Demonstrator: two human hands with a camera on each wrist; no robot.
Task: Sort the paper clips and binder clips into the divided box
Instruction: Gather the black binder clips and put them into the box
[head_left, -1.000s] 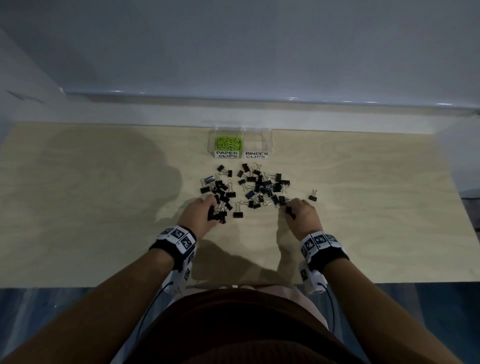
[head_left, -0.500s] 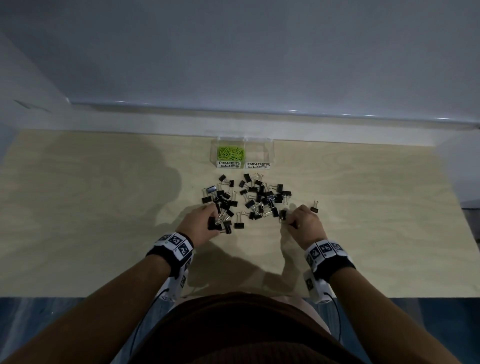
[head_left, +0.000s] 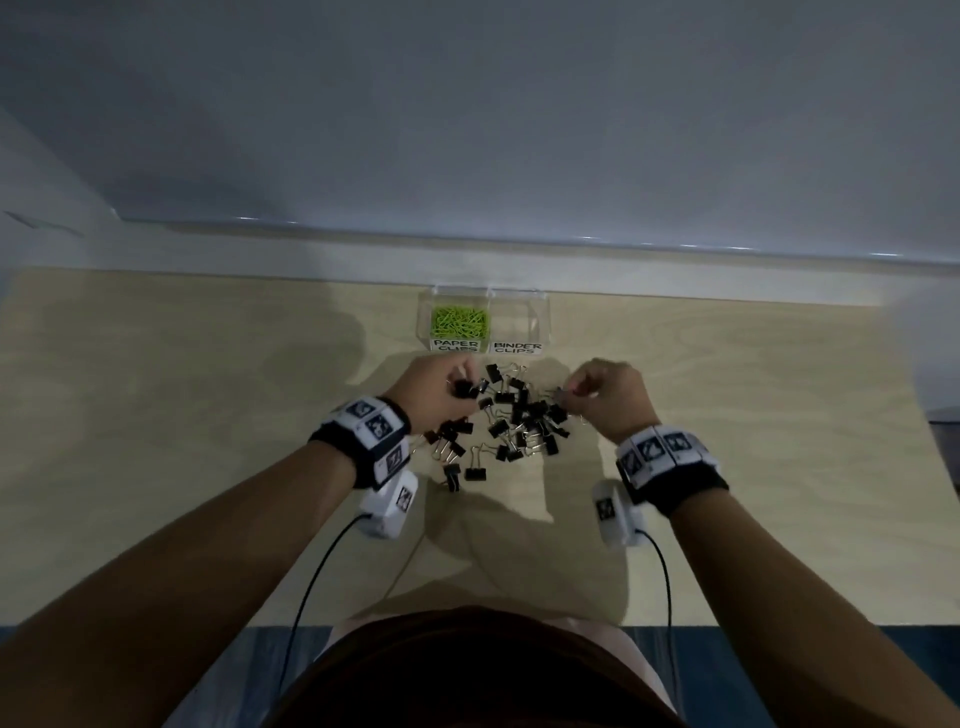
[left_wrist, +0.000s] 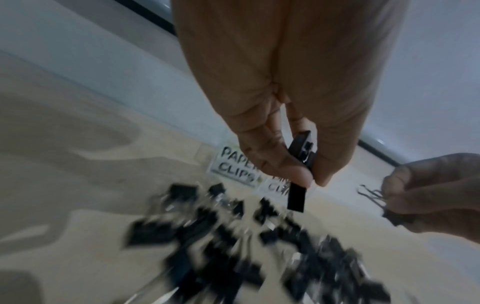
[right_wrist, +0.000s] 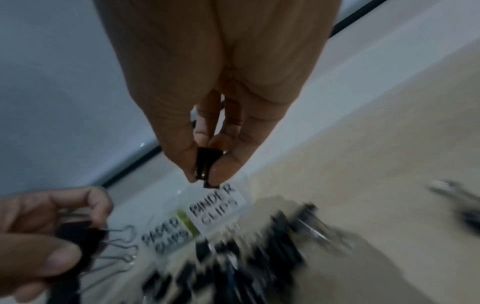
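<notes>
A clear divided box (head_left: 540, 325) stands at the far middle of the wooden table. Its left compartment, labelled PAPER CLIPS, holds green paper clips (head_left: 460, 321); nothing shows inside the right one, labelled BINDER CLIPS (head_left: 517, 347). Several black binder clips (head_left: 519, 421) lie scattered just in front of it. My left hand (head_left: 441, 389) is raised over the pile's left side and pinches binder clips (left_wrist: 301, 152). My right hand (head_left: 597, 392) is raised over the pile's right side and pinches a binder clip (right_wrist: 206, 164).
A white ledge and wall (head_left: 467, 156) run behind the table's far edge. Bare wood (head_left: 182, 415) stretches to the left and right of the pile. The near table edge (head_left: 727, 621) is close to my body.
Both hands have lifted from the near edge of the pile with binder clips pinched and moved forward, nearer the box.
</notes>
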